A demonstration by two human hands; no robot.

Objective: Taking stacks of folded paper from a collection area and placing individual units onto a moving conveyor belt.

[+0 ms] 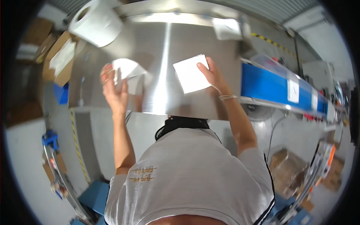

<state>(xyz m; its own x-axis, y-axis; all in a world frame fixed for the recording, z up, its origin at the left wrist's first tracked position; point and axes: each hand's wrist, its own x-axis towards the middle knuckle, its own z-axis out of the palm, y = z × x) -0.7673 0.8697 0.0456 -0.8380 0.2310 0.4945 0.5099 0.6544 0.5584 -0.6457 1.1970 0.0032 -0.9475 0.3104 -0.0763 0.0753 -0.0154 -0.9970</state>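
My right hand (215, 77) holds a thin stack of white square sheets (190, 76) over the steel table, thumb on top and fingers underneath. The stack's edges are slightly fanned at its upper corner. On the left, my left hand (114, 93) is raised with curled fingers around the edge of a white folded sheet (129, 69). Motion smears that sheet and the fingertips, so its exact shape is unclear. A paler flap hangs below it, close above the tabletop. Whether the sheets are paper or thin card cannot be made out.
The shiny steel table (150, 47) reaches close to my waist. A large white roll (96, 24) stands at its far left, and white sheets (227, 29) lie at the far right. A blue conveyor belt (264, 82) adjoins on the right; an open cardboard box (60, 60) stands left.
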